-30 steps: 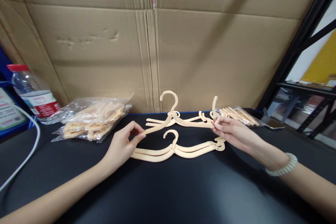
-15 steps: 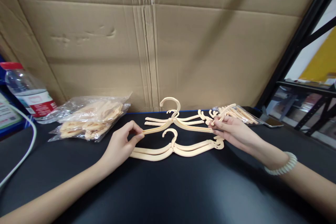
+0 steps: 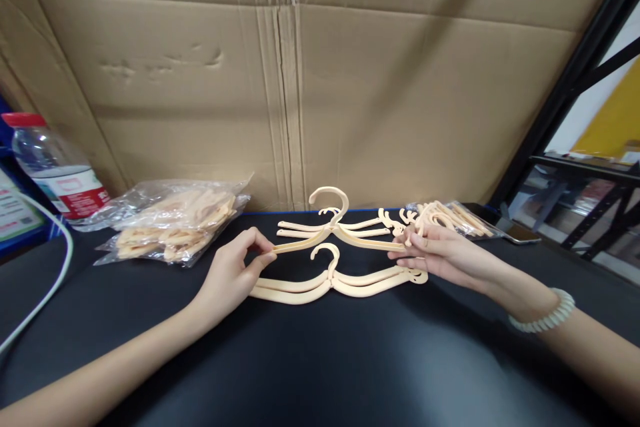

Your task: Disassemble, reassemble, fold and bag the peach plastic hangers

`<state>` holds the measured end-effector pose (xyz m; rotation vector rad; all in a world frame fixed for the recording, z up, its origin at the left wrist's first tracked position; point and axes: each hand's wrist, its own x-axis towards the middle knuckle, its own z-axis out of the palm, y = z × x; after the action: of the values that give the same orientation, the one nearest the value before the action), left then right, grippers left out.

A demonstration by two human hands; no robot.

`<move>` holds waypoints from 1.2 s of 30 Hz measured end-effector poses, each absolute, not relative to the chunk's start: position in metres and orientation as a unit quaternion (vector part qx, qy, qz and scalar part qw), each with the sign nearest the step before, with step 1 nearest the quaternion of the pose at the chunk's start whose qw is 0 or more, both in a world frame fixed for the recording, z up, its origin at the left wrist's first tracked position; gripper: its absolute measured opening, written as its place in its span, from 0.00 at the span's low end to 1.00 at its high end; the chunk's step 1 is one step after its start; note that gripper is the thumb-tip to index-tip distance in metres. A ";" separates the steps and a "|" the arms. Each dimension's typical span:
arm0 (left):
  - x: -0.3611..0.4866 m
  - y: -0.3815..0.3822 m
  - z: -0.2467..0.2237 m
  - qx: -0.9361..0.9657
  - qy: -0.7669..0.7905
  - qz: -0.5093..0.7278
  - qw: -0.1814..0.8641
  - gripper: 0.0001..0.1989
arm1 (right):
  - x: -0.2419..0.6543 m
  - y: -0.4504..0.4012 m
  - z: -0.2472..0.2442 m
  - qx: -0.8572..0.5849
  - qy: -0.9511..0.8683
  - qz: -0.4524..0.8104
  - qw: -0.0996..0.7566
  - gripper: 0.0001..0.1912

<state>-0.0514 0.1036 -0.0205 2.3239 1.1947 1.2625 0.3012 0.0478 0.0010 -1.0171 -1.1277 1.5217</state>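
Observation:
My left hand (image 3: 243,260) is closed, thumb and forefinger pinching the left end of a cream hanger (image 3: 305,240), whose hook points up. At that hanger's right end, my right hand (image 3: 440,253) is closed on a curved, loop-shaped cream hanger piece (image 3: 437,213). The fingers hide where piece and hanger end come near each other, so I cannot tell if they are joined. A folded-looking hanger (image 3: 295,295) with a hook lies in front on the black table (image 3: 320,360). Behind the held hanger are straight cream hanger arms (image 3: 295,233) and small hooked parts (image 3: 390,217).
A clear bag of cream parts (image 3: 175,220) lies at the left beside a red-capped bottle (image 3: 65,173) and a white cable (image 3: 63,273). Another bag of parts (image 3: 467,220) and a phone-like flat object (image 3: 520,233) lie right. Cardboard (image 3: 200,113) stands behind.
The curved piece in my right hand has turned, now showing its loop shape rather than a thin edge. My right fingers have shifted around the hanger's right end. My left hand keeps its pinch.

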 end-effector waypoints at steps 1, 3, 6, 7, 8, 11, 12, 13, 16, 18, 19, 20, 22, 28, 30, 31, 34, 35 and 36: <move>-0.051 0.103 -0.020 0.795 0.410 0.432 0.118 0.06 | 0.301 0.048 0.001 -0.415 -0.457 0.632 0.468 0.15; -0.051 0.103 -0.020 0.795 0.409 0.431 0.117 0.06 | 0.302 0.048 0.000 -0.415 -0.449 0.646 0.456 0.14; -0.051 0.103 -0.020 0.796 0.407 0.433 0.118 0.06 | 0.304 0.050 -0.002 -0.413 -0.447 0.657 0.446 0.13; -0.051 0.103 -0.020 0.796 0.405 0.433 0.117 0.06 | 0.305 0.051 -0.003 -0.410 -0.447 0.661 0.443 0.13; -0.051 0.104 -0.021 0.797 0.404 0.434 0.117 0.05 | 0.306 0.051 -0.003 -0.407 -0.447 0.665 0.439 0.12; -0.052 0.104 -0.022 0.799 0.399 0.435 0.115 0.05 | 0.308 0.052 -0.004 -0.402 -0.442 0.676 0.431 0.11; -0.052 0.104 -0.023 0.799 0.398 0.436 0.115 0.05 | 0.308 0.051 -0.004 -0.402 -0.439 0.678 0.432 0.10; -0.053 0.104 -0.023 0.799 0.397 0.436 0.115 0.05 | 0.307 0.051 -0.004 -0.403 -0.435 0.679 0.433 0.11; -0.053 0.103 -0.023 0.799 0.398 0.437 0.114 0.05 | 0.305 0.050 -0.003 -0.412 -0.432 0.676 0.433 0.11; -0.053 0.103 -0.022 0.799 0.398 0.437 0.112 0.05 | 0.304 0.049 -0.002 -0.421 -0.436 0.669 0.429 0.12; -0.053 0.103 -0.022 0.798 0.398 0.437 0.112 0.05 | 0.303 0.048 -0.002 -0.426 -0.440 0.664 0.429 0.13; -0.052 0.103 -0.022 0.799 0.398 0.437 0.113 0.05 | 0.303 0.048 -0.001 -0.429 -0.446 0.656 0.432 0.14; -0.052 0.103 -0.022 0.801 0.396 0.435 0.114 0.05 | 0.302 0.047 -0.001 -0.433 -0.462 0.634 0.444 0.15; -0.052 0.102 -0.021 0.801 0.396 0.434 0.114 0.05 | 0.298 0.048 -0.008 -0.437 -0.484 0.592 0.473 0.18; -0.051 0.102 -0.020 0.798 0.399 0.436 0.113 0.05 | 0.296 0.048 -0.010 -0.447 -0.487 0.584 0.470 0.18; -0.051 0.102 -0.020 0.797 0.401 0.437 0.113 0.05 | 0.295 0.047 -0.011 -0.452 -0.489 0.580 0.470 0.19; -0.051 0.101 -0.019 0.798 0.402 0.435 0.110 0.06 | 0.291 0.046 -0.010 -0.451 -0.489 0.563 0.491 0.19; -0.051 0.100 -0.019 0.800 0.401 0.433 0.107 0.06 | 0.290 0.045 -0.009 -0.448 -0.487 0.558 0.501 0.20; -0.051 0.100 -0.018 0.802 0.401 0.430 0.103 0.06 | 0.289 0.044 -0.008 -0.446 -0.484 0.553 0.511 0.20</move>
<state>-0.0510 0.0999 -0.0183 2.3667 1.1845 1.2690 0.2892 0.0443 -0.0080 -1.0736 -1.1637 1.3312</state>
